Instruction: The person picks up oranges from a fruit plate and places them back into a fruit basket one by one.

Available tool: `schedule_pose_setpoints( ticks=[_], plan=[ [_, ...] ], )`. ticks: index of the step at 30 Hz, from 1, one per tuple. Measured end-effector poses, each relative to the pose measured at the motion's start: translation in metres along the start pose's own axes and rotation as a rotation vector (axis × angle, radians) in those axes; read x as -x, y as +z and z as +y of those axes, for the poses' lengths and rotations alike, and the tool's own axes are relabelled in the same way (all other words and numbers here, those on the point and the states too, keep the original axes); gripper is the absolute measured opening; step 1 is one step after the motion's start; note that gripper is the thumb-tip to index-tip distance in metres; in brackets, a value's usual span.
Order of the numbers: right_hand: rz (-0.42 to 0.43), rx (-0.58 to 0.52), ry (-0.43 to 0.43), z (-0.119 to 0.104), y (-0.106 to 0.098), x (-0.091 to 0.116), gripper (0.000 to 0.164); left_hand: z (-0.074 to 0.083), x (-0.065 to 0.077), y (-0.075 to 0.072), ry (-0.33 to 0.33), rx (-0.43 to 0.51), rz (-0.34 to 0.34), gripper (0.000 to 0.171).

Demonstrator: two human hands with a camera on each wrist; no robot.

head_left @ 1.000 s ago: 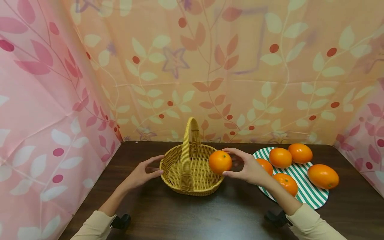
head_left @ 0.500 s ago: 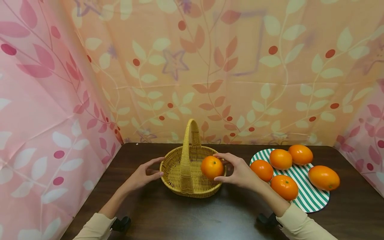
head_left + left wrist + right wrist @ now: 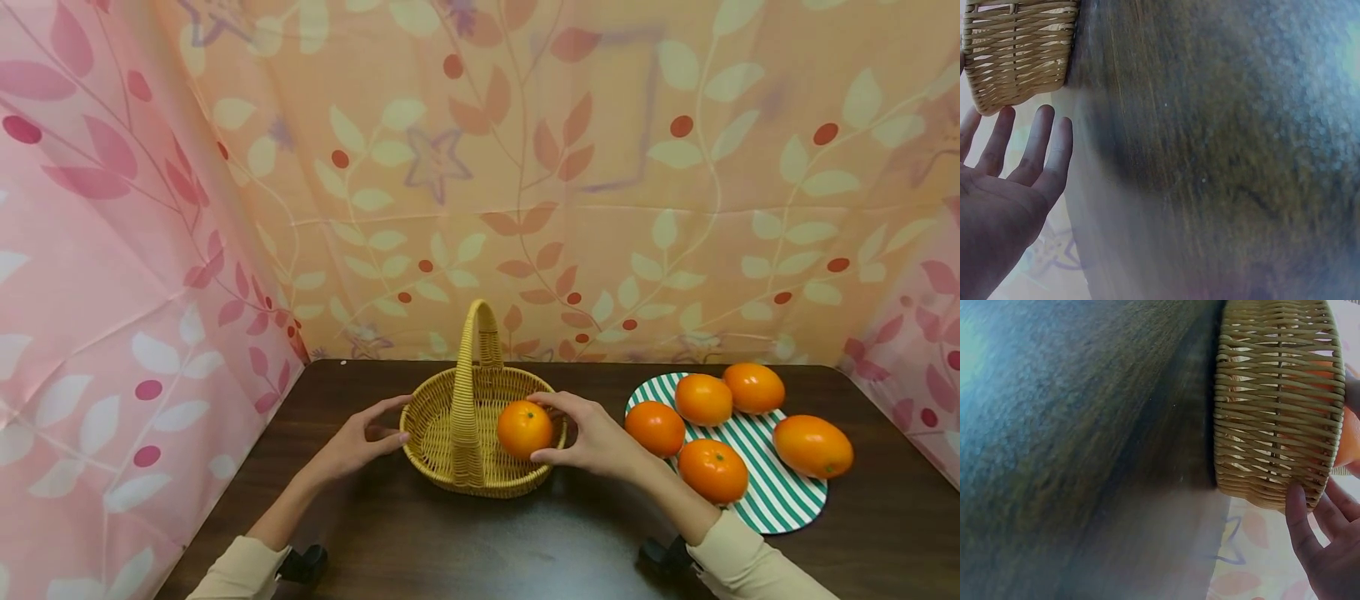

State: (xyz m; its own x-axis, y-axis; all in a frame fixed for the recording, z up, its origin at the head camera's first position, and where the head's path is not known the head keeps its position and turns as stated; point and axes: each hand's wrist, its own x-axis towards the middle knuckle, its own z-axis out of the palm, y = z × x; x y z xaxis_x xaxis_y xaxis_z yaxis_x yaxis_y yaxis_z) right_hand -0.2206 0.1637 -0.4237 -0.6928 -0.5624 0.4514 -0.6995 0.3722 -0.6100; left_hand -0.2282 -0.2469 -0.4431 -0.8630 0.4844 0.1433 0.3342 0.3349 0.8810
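A yellow wicker basket (image 3: 466, 417) with a tall arched handle stands mid-table. My right hand (image 3: 596, 437) holds an orange (image 3: 524, 430) between thumb and fingers, inside the basket's right half. In the right wrist view, one finger touches the woven side (image 3: 1275, 412), and part of the orange (image 3: 1350, 440) shows past the rim. At the basket's left rim, the fingertips and thumb of my left hand (image 3: 360, 437) rest with the fingers fairly straight. The left wrist view shows these fingers (image 3: 1038, 144) extended just by the basket's wall (image 3: 1022, 53).
To the right lies a round green-and-white striped plate (image 3: 787, 500). Several oranges, one of them this front orange (image 3: 712, 471), are on it, and an elongated orange fruit (image 3: 812, 447) sits at its right edge. Patterned curtains (image 3: 525, 167) enclose the dark wooden table (image 3: 480, 550).
My right hand has carried the orange left and down from over the basket's right rim into the basket. The left hand has stayed at the left rim.
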Motion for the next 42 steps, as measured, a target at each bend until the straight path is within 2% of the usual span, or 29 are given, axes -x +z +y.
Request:
schedule_pose_setpoints(
  ticks=[5, 8, 12, 17, 23, 33, 42],
  plan=[
    [-0.021, 0.003, 0.014, -0.003, -0.002, 0.002, 0.070, 0.000, 0.000, 0.001, -0.002, 0.002, -0.008, 0.060],
    [-0.015, -0.003, 0.002, -0.001, -0.004, 0.004, 0.060, -0.001, 0.000, 0.002, 0.006, 0.006, -0.011, 0.060],
    [0.052, -0.037, -0.033, 0.001, -0.009, 0.009, 0.039, -0.002, 0.000, 0.003, 0.013, -0.001, -0.006, 0.060],
    [0.138, -0.053, -0.024, 0.000, -0.025, 0.016, 0.029, -0.001, 0.001, 0.003, 0.008, -0.004, -0.003, 0.060],
    [0.167, -0.010, 0.026, -0.002, -0.048, 0.028, 0.026, 0.000, 0.003, 0.002, 0.005, -0.002, 0.000, 0.061],
    [0.187, 0.053, 0.124, -0.001, -0.086, 0.050, 0.022, 0.001, 0.002, 0.001, 0.051, 0.009, -0.004, 0.060],
    [0.238, 0.129, 0.197, -0.001, -0.120, 0.075, 0.025, 0.002, 0.000, 0.000, 0.018, 0.011, 0.001, 0.061]
  ],
)
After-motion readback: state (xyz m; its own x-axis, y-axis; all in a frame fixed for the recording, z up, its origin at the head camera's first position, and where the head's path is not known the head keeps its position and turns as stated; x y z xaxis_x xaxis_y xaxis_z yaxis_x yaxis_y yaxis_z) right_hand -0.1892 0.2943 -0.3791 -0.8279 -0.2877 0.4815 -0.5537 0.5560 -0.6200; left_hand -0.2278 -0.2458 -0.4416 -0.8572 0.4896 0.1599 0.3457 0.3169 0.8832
